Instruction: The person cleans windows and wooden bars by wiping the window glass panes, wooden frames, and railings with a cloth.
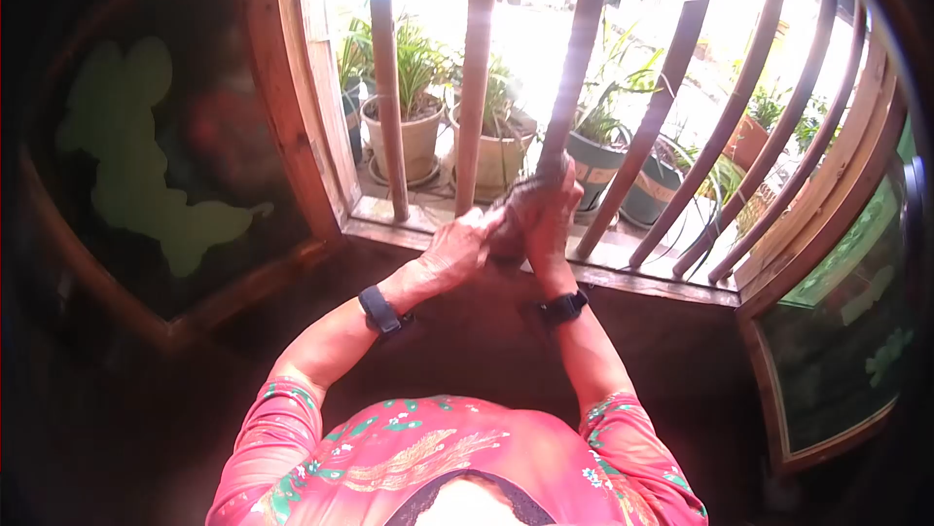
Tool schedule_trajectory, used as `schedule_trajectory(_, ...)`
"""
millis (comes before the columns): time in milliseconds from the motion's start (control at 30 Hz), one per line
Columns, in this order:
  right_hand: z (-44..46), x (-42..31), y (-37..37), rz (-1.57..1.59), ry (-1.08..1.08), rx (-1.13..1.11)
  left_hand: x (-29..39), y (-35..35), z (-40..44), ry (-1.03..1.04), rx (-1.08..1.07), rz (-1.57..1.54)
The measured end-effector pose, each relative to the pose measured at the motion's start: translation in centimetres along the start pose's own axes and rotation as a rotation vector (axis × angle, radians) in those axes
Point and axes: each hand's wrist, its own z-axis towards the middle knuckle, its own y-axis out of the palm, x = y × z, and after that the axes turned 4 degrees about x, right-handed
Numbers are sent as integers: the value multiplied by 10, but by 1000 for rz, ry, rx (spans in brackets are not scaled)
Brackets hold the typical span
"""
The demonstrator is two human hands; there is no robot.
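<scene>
A dark, crumpled cloth (508, 234) is bunched at the lower part of a wooden window bar (582, 39). My right hand (553, 234) is closed round the bar and the cloth, its fingers partly in shadow. From the left, my left hand (453, 252) pinches the cloth's near side, fingers pressed together. The foot of this bar is hidden behind the hands and cloth. Both wrists wear dark bands.
More upright bars (477, 78) stand on either side in the wooden frame (336, 185). Behind them are potted plants (409, 142) in bright light. Framed glass shutters (146, 185) with pale cut-out shapes hang open at left and right. A sill (642, 278) runs below.
</scene>
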Motion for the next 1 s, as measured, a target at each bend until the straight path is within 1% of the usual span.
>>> schedule_trajectory(33,-18,2,-8,-54,-29,-63,-2,3,-14,-15,-91,-25)
schedule_trajectory(67,-35,2,-19,-52,22,-170,-4,6,-25,-75,-241,-100)
schedule_trajectory(100,-47,-2,-32,-49,76,-280,0,4,-34,58,-255,-64)
schedule_trajectory(133,-60,8,-39,-18,159,-394,16,-11,-34,-40,-455,-129)
schedule_trajectory(167,-64,0,-52,27,184,-457,31,-27,-33,-140,-655,-199)
schedule_trajectory(200,-66,-11,-64,90,215,-515,31,-28,-42,-67,-650,-333)
schedule_trajectory(233,-68,-20,-72,154,248,-571,33,-34,-45,-113,-743,-347)
schedule_trajectory(267,-70,-22,-72,177,171,-490,28,-34,-50,-97,-708,-366)
schedule_trajectory(300,-67,-27,-75,239,225,-459,24,-34,-56,-78,-672,-382)
schedule_trajectory(333,-60,-35,-73,319,243,-384,40,-56,-54,-237,-623,-574)
schedule_trajectory(367,-49,-42,-73,388,261,-300,37,-63,-56,-348,-567,-613)
schedule_trajectory(400,-36,-51,-73,347,194,-225,21,-57,-63,-258,-379,-491)
schedule_trajectory(433,-24,-59,-72,288,123,-140,15,-63,-64,-209,-325,-379)
schedule_trajectory(467,-15,-61,-72,221,35,-76,-9,-50,-70,-90,-174,-183)
schedule_trajectory(500,-10,-60,-71,142,-56,-18,-19,-48,-70,-121,-131,-107)
schedule_trajectory(567,-12,-47,-65,49,-223,25,-47,-37,-68,-91,75,69)
schedule_trajectory(633,-26,-38,-50,-54,-236,-117,-55,-35,-55,-65,271,167)
schedule_trajectory(700,-53,-24,-37,-189,-289,-358,-46,-28,-47,-132,298,179)
schedule_trajectory(733,-69,-18,-37,-164,-294,-433,-48,-18,-49,-138,227,180)
schedule_trajectory(767,-82,-15,-39,-133,-300,-508,-61,-2,-53,-62,128,206)
schedule_trajectory(833,-91,-14,-51,-180,-250,-484,-39,16,-56,-29,38,229)
schedule_trajectory(900,-91,-13,-70,-240,-179,-543,-22,32,-55,-34,-98,108)
schedule_trajectory(933,-89,-9,-81,-212,-142,-484,-14,44,-55,1,-133,70)
schedule_trajectory(967,-85,-2,-99,-167,-52,-493,-7,57,-53,52,-166,12)
schedule_trajectory(1000,-82,4,-118,-147,94,-405,6,65,-50,70,-216,-83)
